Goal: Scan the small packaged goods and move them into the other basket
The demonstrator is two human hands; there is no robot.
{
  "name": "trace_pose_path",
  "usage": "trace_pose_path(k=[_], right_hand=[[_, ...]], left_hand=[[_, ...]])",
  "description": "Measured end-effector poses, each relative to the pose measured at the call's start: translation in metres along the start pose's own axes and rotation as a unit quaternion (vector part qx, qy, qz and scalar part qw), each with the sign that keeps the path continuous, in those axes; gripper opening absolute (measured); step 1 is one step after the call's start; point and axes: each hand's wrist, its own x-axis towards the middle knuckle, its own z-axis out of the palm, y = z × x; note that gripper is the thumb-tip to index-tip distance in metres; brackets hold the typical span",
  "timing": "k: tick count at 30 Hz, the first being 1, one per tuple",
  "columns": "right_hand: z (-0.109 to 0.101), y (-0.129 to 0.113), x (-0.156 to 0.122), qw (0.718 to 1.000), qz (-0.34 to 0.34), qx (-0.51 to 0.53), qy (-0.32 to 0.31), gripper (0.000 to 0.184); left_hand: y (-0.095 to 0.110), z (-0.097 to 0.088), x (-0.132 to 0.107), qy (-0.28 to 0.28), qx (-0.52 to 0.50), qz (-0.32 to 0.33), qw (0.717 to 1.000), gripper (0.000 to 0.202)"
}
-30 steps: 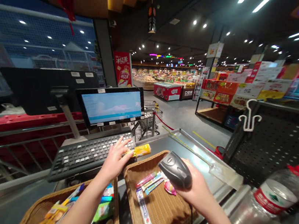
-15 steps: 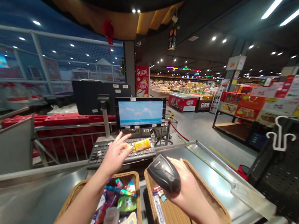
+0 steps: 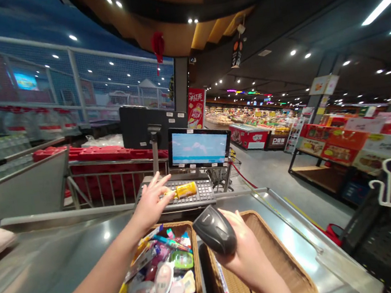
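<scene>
Narrow gap between wicker baskets (image 3: 201, 281), keyboard (image 3: 204, 194) blocking ahead, steel counter (image 3: 49, 244) passable leftward

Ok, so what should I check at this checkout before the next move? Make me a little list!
1. Black plastic handheld barcode scanner held firmly in the right hand: ok.
2. Scanner's window aimed at the yellow tube-shaped packet: cannot tell.
3. Left hand touching that packet: cannot tell; its fingers are right beside it.
4. Packet off the black keyboard: not ok; it lies on the keys.
5. Flat monitor switched on: ok; its screen glows pale blue.
6. Space in the tan wicker basket on the right: ok; much bare weave shows, unlike the packet-filled wicker basket on the left.
</scene>
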Motion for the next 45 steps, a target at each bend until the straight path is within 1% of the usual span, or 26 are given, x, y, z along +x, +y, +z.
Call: trace_pose_path(k=[6, 12, 18, 22, 25, 27, 31, 35, 37, 39, 42, 44, 45], right_hand=[[0.010, -0.005, -0.001, 1.000, -0.002, -0.002, -0.003, 0.055], [0.020, -0.008, 0.001, 0.999, -0.029, 0.012, -0.009, 0.047], [0.033, -0.010, 0.002, 0.999, 0.016, 0.015, -0.030, 0.046], [0.042, -0.009, 0.003, 0.999, 0.021, 0.020, -0.035, 0.046], [0.048, -0.007, 0.004, 0.999, 0.021, 0.016, -0.040, 0.047], [0.052, -0.005, 0.005, 0.999, 0.023, 0.015, -0.045, 0.047], [0.058, -0.003, 0.002, 0.998, 0.034, 0.028, -0.038, 0.045], [0.060, 0.000, -0.003, 0.997, 0.056, 0.045, -0.025, 0.035], [0.059, 0.002, -0.005, 0.997, 0.065, 0.037, -0.017, 0.033], [0.056, 0.005, -0.008, 0.997, 0.074, 0.021, -0.007, 0.032], [0.049, 0.011, -0.013, 0.996, 0.092, 0.012, 0.005, 0.029], [0.042, 0.017, -0.018, 0.994, 0.111, 0.017, 0.012, 0.026], [0.038, 0.021, -0.021, 0.992, 0.121, 0.017, 0.016, 0.024]], left_hand=[[-0.018, 0.000, -0.014, 0.000, 0.007, -0.013, 1.000, 0.035], [-0.045, 0.004, -0.037, -0.028, 0.008, -0.055, 0.998, 0.036], [-0.073, 0.014, -0.067, -0.056, 0.016, -0.099, 0.993, 0.037], [-0.094, 0.021, -0.090, -0.065, 0.023, -0.113, 0.991, 0.039], [-0.105, 0.022, -0.110, -0.085, 0.037, -0.141, 0.986, 0.041], [-0.110, 0.021, -0.123, -0.098, 0.047, -0.159, 0.981, 0.041], [-0.114, 0.022, -0.148, -0.099, 0.072, -0.172, 0.977, 0.038], [-0.114, 0.026, -0.164, -0.125, 0.102, -0.191, 0.968, 0.036], [-0.115, 0.029, -0.169, -0.133, 0.113, -0.195, 0.965, 0.036], [-0.116, 0.032, -0.173, -0.115, 0.125, -0.188, 0.967, 0.033], [-0.118, 0.038, -0.178, -0.050, 0.151, -0.169, 0.973, 0.022], [-0.117, 0.041, -0.178, -0.018, 0.160, -0.154, 0.975, 0.020], [-0.115, 0.043, -0.177, -0.013, 0.157, -0.142, 0.977, 0.022]])
